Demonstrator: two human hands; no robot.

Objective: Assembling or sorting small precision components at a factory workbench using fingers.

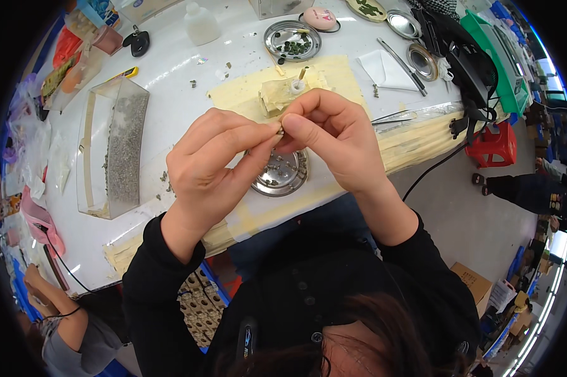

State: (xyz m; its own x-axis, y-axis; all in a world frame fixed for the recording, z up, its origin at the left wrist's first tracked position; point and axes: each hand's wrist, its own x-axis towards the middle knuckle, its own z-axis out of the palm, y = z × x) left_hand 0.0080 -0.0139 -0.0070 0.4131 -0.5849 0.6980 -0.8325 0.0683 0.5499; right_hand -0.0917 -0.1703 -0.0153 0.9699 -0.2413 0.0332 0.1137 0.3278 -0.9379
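My left hand point(211, 160) and my right hand point(337, 138) meet at the fingertips over the front of the table. Both are closed in a pinch around a tiny piece that is mostly hidden; its kind cannot be made out. Just beneath them, partly covered by my fingers, lies a round metal dish point(282, 187) with small bits in it. Beyond my fingertips stands a block wrapped in cream tape point(274, 97), with a small white cup point(297, 86) beside it and a thin stick upright near the cup.
On the left is a clear box point(85, 163) of small grey pieces. Farther back are a metal plate point(272, 38) of dark green pieces, a white bottle point(200, 24) and car keys point(137, 41). A green tray point(494, 60) stands far right. Another person's arm point(63, 308) is at lower left.
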